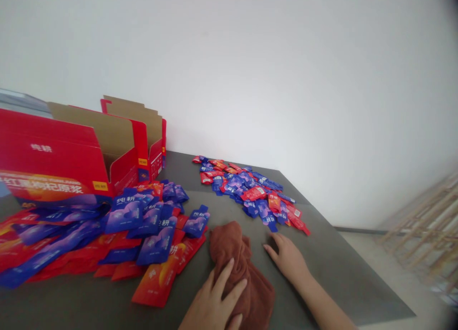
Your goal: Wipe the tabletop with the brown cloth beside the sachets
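A: White wall behind, grey worktop in front, wooden slats off to the right. What lies on it?

B: A rust-brown cloth, bunched up, near the front edge. A big heap of red and blue sachets sits just to its left, partly under an open red carton. A smaller, flatter heap lies beyond it toward the wall.

A: And the hands?

B: The left hand lies flat on top of the cloth, fingers spread and relaxed, pressing rather than pinching. The right hand rests on the bare worktop just beside the cloth, palm down, fingers loosely spread, holding nothing.

A: How would you handle that cloth well?

B: My judgement: it is soft and will slide as a lump, so keep the palm flat and the pressure even. The nearest sachets touch or nearly touch its left edge, so any sweep that way would likely drag them along. The clear strip lies to the right, under the free hand.
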### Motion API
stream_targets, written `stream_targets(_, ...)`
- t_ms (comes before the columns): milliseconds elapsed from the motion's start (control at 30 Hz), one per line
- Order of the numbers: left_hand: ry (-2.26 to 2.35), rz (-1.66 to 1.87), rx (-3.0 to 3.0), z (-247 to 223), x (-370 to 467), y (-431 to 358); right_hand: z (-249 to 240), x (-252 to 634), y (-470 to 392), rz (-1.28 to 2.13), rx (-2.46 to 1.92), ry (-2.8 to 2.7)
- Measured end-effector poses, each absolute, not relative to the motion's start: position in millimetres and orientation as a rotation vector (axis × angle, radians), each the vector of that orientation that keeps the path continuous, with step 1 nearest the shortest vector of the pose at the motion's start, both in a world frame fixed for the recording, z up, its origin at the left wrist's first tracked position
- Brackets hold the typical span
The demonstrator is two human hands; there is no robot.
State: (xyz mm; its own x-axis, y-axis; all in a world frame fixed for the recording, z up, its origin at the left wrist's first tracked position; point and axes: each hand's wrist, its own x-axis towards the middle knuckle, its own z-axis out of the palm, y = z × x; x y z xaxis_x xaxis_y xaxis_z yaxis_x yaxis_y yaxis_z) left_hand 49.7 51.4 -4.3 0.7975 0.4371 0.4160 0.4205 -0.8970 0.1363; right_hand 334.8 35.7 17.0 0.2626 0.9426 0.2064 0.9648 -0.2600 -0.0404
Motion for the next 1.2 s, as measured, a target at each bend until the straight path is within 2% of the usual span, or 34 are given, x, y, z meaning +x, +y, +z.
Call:
stream_targets(167, 0.714, 0.713, 2.907, -4.3, 45.5, 52.0, 26.6, 328.7, 82.6, -0.326, -2.592, -1.635)
stream_targets(367, 0.728, 0.615, 2.887, -3.8, 45.4, 51.0, 29.9, 326.6, 112.2, -0.234, -2.795, -1.608)
stream_targets(700, 0.743, 0.665, 2.865, -3.7, 45.6, 49.7, 36.6, 336.4, 69.7, -0.197, -2.783, -1.766)
stream_targets(867, 0.752, 0.677, 2.845, -6.3, 44.4, 48.7, 38.4, 327.7, 90.7, -0.312, -2.747, -1.663)
stream_targets(1200, 0.770, 0.602, 2.782, -5.0, 43.3, 47.3, 36.8, 328.9, 115.1, -0.232, -2.801, -1.606)
